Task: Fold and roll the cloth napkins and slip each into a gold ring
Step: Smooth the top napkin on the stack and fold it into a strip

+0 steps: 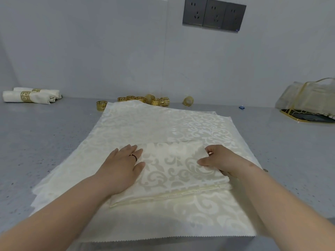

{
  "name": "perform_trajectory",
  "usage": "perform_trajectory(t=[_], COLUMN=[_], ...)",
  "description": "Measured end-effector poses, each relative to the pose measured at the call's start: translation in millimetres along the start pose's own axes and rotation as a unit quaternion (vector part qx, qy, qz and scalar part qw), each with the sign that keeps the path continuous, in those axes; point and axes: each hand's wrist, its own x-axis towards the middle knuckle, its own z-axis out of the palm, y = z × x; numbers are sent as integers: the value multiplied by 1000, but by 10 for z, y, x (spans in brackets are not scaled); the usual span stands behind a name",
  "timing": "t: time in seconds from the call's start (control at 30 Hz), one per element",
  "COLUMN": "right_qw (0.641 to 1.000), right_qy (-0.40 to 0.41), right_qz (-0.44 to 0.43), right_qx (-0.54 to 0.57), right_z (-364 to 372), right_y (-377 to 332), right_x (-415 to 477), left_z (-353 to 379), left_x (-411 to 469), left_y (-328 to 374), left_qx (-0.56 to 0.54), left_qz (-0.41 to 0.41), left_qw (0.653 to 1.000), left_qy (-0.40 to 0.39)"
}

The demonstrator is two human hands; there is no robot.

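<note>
1. Done: 2 rolled cream napkins in gold rings lie at the grey counter's far left.
2. In hand: a folded cream damask napkin sits atop the flat napkin stack; left hand presses it flat, right hand pinches its right edge.
3. Left: rolling, ringing; loose gold rings wait behind.

A grey speckled counter meets a plain pale grey wall. High on the wall sit 3 dark sockets side by side. Light is soft and even, with a faint sheen on the wall.
</note>
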Motion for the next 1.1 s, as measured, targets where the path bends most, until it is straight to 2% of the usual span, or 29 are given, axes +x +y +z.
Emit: perform_trajectory(t=[0.1,0.17,0.2,0.27,0.33,0.43,0.5,0.6,0.7,0.8,1.03,1.1], right_qw=[1000,996,987,940,906,891,898,923,934,932,932,916], right_qy=[-3,3,20,91,141,184,187,97,10,-7,44,91], right_qz=[23,14,1,-39,-64,-114,-167,-212,-174,-161,-45,-68], right_qx=[-13,-88,-160,-327,-395,-400,-363,-306,-311,-324,-358,-385], right_z=[-24,-5,33,162,323,505,631,878,939,776,370,414], right_y=[-19,-67,-96,-145,-231,-386,-435,-384,-244,-106,134,23], right_x=[10,0,-20,-65,-134,-218,-239,-228,-216,-238,-238,-211], left_z=[10,78,122,171,182,179,189,210,211,217,234,249], left_x=[-90,-128,-141,-161,-168,-165,-168,-173,-169,-176,-164,-163], left_y=[60,62,52,51,66,87,84,61,52,45,49,36], left_qx=[6,28,37,47,53,52,53,44,35,36,22,24], left_qz=[20,28,28,23,22,26,28,29,30,36,46,49], left_qw=[1000,999,999,998,998,998,998,999,999,999,998,998], left_qy=[-14,-19,-20,-18,-11,3,7,9,10,16,33,38])
